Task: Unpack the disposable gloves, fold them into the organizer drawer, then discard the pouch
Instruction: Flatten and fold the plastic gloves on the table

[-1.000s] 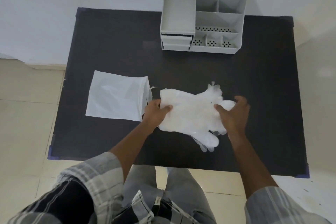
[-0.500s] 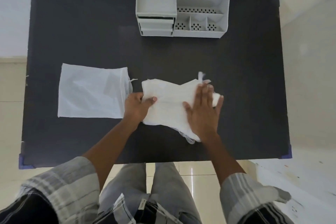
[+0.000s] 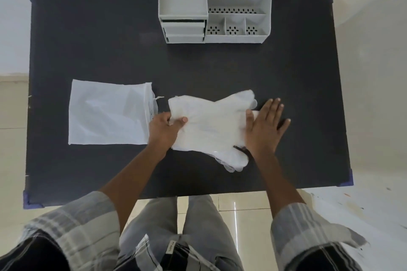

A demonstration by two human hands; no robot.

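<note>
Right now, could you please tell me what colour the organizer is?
The organizer is light grey, seen best in the head view, the only one.

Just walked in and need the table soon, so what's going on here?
A person is flattening a stack of disposable gloves on the black table. The left hand pinches the cuff end; the right hand presses flat on the finger end. The emptied pouch lies to the left. The organizer stands at the far edge, nothing in it yet.

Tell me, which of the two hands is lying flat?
The right hand: its fingers are straight, pressing the gloves. The left hand pinches their edge.
</note>
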